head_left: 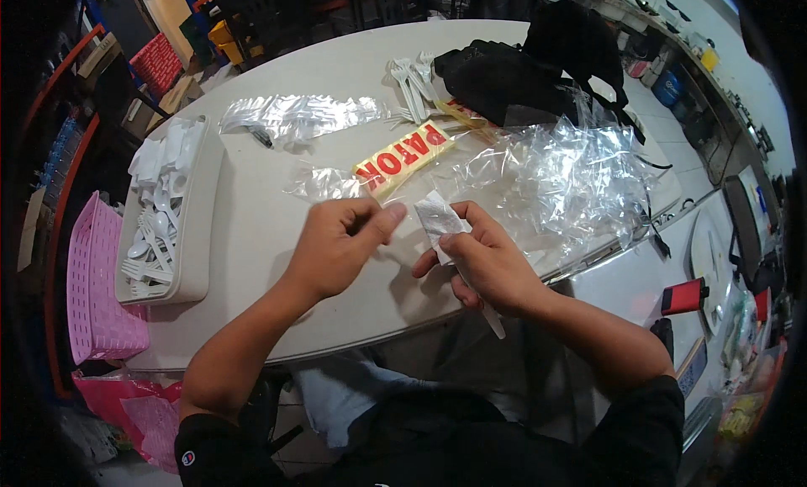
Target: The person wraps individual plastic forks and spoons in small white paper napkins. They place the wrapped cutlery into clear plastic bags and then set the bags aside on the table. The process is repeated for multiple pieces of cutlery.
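In my right hand [496,268] is a folded white paper napkin [437,220], pinched under the thumb. A pale plastic handle [494,322] pokes out below that hand; the rest of it is hidden. My left hand [340,243] hovers just left of the napkin, its fingers curled and the thumb against them. Whatever it may hold cannot be made out. Beyond the hands lies a yellow packet with red lettering [403,161]. Several white plastic forks [412,87] lie loose behind it.
At left stands a cream bin [214,209] of white plastic cutlery and napkins, beside a pink basket [105,277]. Flat clear sleeves [303,117] lie at the back of the table [261,277]. A heap of clear plastic bags [580,184] and a black cloth bag [496,79] lie at right.
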Demonstrator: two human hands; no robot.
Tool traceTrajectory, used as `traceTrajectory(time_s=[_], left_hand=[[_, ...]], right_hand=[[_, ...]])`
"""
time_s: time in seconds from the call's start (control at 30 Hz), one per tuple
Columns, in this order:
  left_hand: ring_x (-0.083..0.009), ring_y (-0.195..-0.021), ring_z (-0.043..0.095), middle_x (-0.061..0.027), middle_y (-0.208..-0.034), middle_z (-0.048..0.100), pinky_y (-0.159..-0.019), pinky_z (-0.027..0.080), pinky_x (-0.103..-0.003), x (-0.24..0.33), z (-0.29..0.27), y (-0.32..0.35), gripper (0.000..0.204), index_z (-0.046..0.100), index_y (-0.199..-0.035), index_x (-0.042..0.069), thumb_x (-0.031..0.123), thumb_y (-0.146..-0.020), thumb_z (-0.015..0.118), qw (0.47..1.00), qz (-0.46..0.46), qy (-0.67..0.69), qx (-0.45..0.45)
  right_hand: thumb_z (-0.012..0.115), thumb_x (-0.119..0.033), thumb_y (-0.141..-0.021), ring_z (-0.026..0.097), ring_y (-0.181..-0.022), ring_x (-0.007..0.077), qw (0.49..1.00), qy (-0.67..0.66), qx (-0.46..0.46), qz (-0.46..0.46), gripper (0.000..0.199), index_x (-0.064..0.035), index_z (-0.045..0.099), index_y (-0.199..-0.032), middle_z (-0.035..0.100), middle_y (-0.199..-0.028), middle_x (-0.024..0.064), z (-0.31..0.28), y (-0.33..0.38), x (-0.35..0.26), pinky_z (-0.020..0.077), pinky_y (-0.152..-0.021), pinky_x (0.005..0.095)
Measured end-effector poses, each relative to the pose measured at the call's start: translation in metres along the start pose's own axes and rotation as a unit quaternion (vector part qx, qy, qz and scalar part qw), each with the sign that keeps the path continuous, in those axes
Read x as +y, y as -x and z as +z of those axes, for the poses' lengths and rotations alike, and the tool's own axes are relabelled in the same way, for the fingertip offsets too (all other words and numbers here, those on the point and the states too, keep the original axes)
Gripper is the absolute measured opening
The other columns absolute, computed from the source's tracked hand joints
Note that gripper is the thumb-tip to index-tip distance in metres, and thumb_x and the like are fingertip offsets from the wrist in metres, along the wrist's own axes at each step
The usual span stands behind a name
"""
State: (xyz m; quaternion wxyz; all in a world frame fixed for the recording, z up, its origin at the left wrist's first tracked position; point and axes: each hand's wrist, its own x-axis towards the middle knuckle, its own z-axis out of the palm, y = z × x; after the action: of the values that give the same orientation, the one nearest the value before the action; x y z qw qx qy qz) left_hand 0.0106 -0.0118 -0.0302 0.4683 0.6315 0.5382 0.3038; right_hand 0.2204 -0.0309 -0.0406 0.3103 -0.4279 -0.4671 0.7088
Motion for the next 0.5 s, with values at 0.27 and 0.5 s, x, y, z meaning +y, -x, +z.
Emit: traceTrajectory(time_s=[0.27, 0.5], left_hand=[[-0.01, -0.081, 0.06, -0.0057, -0.093, 0.065, -0.068, 0.049, -0.024, -0.01, 0.02, -0.005, 0.033, 0.062, -0.111, -0.001, 0.021, -0.086, 0.069, 0.973, 0.079, 0.218, -0.015], [-0.0111, -0.088, 0.061, -0.009, -0.097, 0.066, -0.076, 0.05, -0.025, -0.007, 0.022, -0.004, 0.032, 0.059, -0.109, -0.001, 0.014, -0.084, 0.07, 0.975, 0.076, 0.206, -0.018]], right_hand=[[0.04, -0.012, -0.095, 0.048, -0.041, 0.0089, 1.0, 0.011, -0.018, -0.022, 0.029, -0.0047, 0.03, -0.121, 0.066, -0.086, 0.0138, 0.005, 0.002, 0.001, 0.036, -0.035, 0.022], [0.037, -0.012, -0.097, 0.047, -0.04, 0.0076, 0.998, 0.026, -0.013, -0.061, 0.029, -0.006, 0.028, -0.124, 0.066, -0.089, 0.0164, 0.009, 0.005, 0.005, 0.0364, -0.037, 0.019]])
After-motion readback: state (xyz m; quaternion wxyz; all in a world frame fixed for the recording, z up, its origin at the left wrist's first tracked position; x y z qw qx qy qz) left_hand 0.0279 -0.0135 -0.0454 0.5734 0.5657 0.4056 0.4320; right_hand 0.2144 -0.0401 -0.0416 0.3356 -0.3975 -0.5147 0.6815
